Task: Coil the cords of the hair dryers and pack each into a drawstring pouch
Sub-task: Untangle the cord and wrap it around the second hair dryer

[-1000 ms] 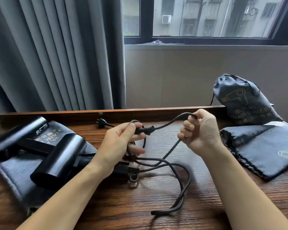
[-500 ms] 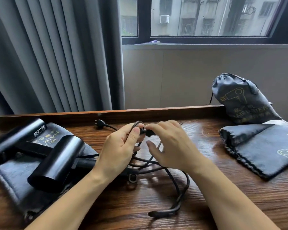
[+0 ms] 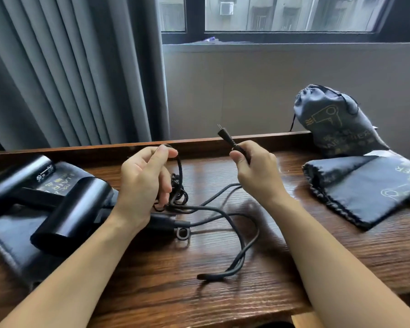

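Gripping a loop of the black cord (image 3: 219, 210), my left hand (image 3: 143, 183) sits just right of the two hair dryers (image 3: 74, 209) lying on an empty pouch (image 3: 7, 237). My right hand (image 3: 256, 172) pinches the plug (image 3: 226, 136), prongs up; slack cord trails on the tabletop (image 3: 223, 301) between my hands, and right of them lie a flat pouch (image 3: 362, 188) and a filled pouch (image 3: 334, 121).

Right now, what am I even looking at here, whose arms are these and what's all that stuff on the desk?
The one picture comes from a camera worn on a person's head, looking down at their own bare arms. The left hand holds loops of a black power cord; the right hand pinches its plug. On the wooden desk lie two black hair dryers on a flat pouch at left. At right stands a filled drawstring pouch, with an empty pouch lying flat.
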`<state>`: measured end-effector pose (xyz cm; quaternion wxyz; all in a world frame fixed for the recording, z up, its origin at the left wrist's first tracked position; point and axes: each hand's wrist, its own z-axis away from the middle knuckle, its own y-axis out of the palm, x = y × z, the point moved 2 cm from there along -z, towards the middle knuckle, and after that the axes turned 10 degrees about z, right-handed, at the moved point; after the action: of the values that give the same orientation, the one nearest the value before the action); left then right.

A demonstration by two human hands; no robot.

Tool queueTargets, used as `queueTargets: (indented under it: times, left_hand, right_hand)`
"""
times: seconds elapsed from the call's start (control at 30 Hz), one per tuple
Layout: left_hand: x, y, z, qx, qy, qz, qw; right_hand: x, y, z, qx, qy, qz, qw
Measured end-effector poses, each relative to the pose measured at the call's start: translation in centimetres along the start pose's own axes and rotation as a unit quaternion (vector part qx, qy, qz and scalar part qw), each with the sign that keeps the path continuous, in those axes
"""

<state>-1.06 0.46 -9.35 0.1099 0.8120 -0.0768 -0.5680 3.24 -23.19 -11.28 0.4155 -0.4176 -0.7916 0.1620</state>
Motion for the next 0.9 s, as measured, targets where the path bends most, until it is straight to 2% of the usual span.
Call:
queueTargets:
  times: [0.07, 0.23, 0.4, 0.53, 0.6, 0.63, 0.67, 0.7, 0.77, 0.8, 0.9]
  left_hand:
    - [-0.4, -0.1, 0.0, 0.021, 0.02, 0.023, 0.999]
    - [-1.7, -0.2, 0.4, 0.138, 0.02, 0.061, 0.988]
    - [-2.6, -0.1, 1.2, 0.23, 0.019, 0.036, 0.972]
    - [-3.4, 0.3, 1.3, 0.221, 0.017, 0.036, 0.974]
    - [-3.8, 0.6, 1.3, 0.216, 0.031, 0.001, 0.976]
    - [-4.0, 0.8, 1.2, 0.216, 0.036, -0.022, 0.975]
    - [-4.2, 1.0, 1.2, 0.216, 0.04, -0.042, 0.975]
    - [-4.5, 1.4, 1.2, 0.217, 0.044, -0.054, 0.974]
    - [-5.2, 2.4, 1.4, 0.231, 0.057, -0.054, 0.97]
    - [-5.6, 3.0, 1.6, 0.245, 0.069, -0.05, 0.966]
    - [-6.4, 4.7, 1.9, 0.282, 0.138, -0.097, 0.944]
  right_hand:
    - [-0.4, 0.4, 0.0, 0.007, 0.011, 0.019, 1.0]
    - [-0.8, 1.3, 0.2, 0.02, -0.016, 0.093, 0.995]
    - [-1.3, 2.3, 0.0, 0.028, -0.02, 0.137, 0.99]
    - [-1.2, 1.7, 0.3, 0.042, 0.012, 0.125, 0.991]
    - [-0.1, 0.1, 0.3, -0.004, -0.018, 0.129, 0.992]
    - [0.9, -1.2, 0.5, -0.023, -0.042, 0.108, 0.993]
    - [2.1, -2.5, 0.8, -0.01, -0.061, 0.057, 0.996]
    - [3.5, -3.9, 1.2, 0.042, -0.067, -0.019, 0.997]
    - [6.2, -5.6, 2.5, 0.189, -0.065, -0.157, 0.967]
    - [6.9, -6.0, 3.1, 0.217, -0.082, -0.18, 0.956]
    - [7.4, -6.7, 4.6, 0.158, -0.092, -0.206, 0.961]
